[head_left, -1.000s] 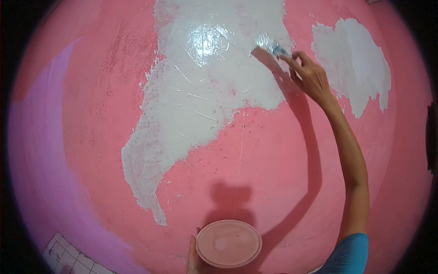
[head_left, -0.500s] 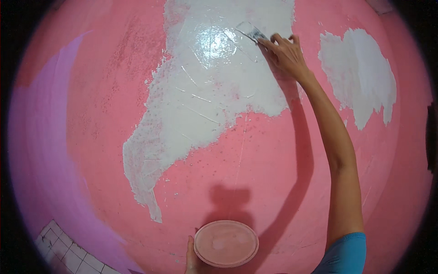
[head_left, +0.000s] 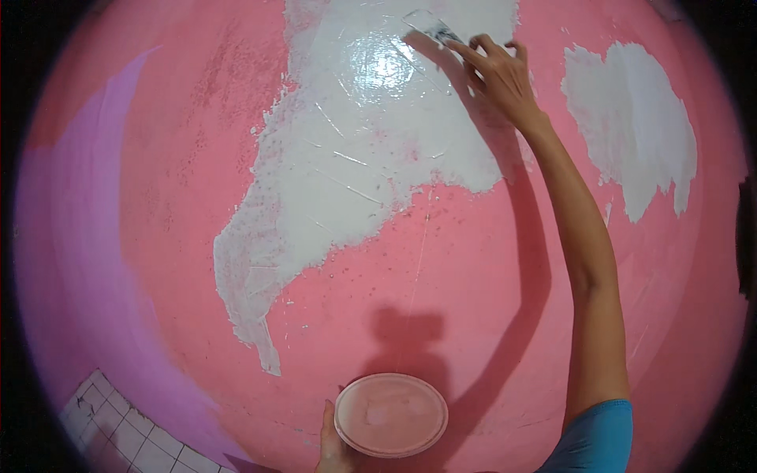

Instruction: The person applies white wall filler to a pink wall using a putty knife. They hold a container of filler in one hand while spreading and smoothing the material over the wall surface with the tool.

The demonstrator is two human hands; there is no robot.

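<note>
My right hand (head_left: 498, 79) reaches up to the pink wall with its fingers closed on a putty knife (head_left: 432, 28). The knife's blade is pale and flat, with dark smears near the grip. It sits over the upper part of a large white putty patch (head_left: 347, 181), which looks wet and shiny and has several ridges. A shadow shows just under the blade; whether it touches the wall I cannot tell. Low in the middle, my left hand (head_left: 334, 445) grips the left edge of a round pink lid-like disc (head_left: 391, 415) with a raised rim. Most of that hand is hidden.
A second, smaller white patch (head_left: 635, 126) is on the wall to the right. Purple paint (head_left: 83, 236) covers the wall's left side. White tiles (head_left: 130, 437) with dark joints show at the lower left. Shadows of my arm and head fall on the wall.
My right hand and the putty knife have shifted slightly upward, and the blade's shadow now shows more apart from it. The view has moved a little; my left hand still holds the disc.
</note>
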